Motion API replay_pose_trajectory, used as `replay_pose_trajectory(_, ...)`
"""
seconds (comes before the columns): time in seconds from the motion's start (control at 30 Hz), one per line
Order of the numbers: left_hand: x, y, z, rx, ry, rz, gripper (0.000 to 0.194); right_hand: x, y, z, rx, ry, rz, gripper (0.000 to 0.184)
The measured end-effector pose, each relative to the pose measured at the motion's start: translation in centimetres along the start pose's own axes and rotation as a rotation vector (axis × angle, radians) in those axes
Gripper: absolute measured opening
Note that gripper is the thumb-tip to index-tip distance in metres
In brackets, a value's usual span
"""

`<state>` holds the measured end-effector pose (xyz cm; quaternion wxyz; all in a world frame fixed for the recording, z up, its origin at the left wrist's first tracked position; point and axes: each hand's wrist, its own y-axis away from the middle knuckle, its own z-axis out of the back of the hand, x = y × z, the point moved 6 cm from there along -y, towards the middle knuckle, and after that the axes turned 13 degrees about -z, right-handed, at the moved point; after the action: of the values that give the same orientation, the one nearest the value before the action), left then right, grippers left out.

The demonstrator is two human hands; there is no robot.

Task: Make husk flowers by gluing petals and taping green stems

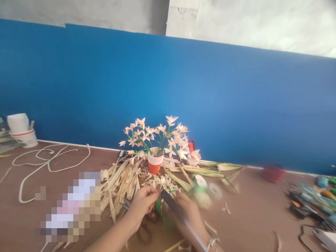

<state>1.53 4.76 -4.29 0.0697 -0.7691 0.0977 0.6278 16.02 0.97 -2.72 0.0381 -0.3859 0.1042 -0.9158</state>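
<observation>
One white cable [48, 162] loops at left, near the back edge of the surface [244, 220]. Pale strips [126, 182] spread toward lower centre, where the left hand [143, 204] presses thumb and forefinger together below a flower cup [154, 167], beside a dark tool [170, 202] gripped in the fingers of the right hand [191, 211]. Rightward, broad room separates it from a coloured heap [311, 201].

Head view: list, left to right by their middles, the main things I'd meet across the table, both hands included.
Red-striped white paper cup → person's left hand → orange paper cup with white rim → person's right hand → blurred dark-red rounded object.
</observation>
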Motion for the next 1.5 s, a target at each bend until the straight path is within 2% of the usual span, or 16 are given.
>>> replay_pose_trajectory(0.43, 0.2, -0.1, 0.0, 0.006, -0.024, -0.009, 0.019, -0.2, 0.0, 0.0, -0.019, -0.006, -0.002, 0.012)
replay_pose_trajectory(0.67, 0.3, -0.1, 0.1, 0.01, -0.014, -0.011, 0.019, -0.2, 0.1, -0.3, 0.014, 0.023, -0.024, 0.012)
replay_pose_trajectory(1.17, 0.4, -0.2, 0.1, 0.018, -0.019, -0.009, 0.02, 0.6, 0.0, 0.3, -0.015, -0.004, -0.03, 0.02)
replay_pose_trajectory(1.5, 0.5, -0.2, 0.1, 0.02, -0.015, -0.006, 0.022, 0.4, 0.1, 0.2, -0.015, 0.003, -0.018, 0.018)
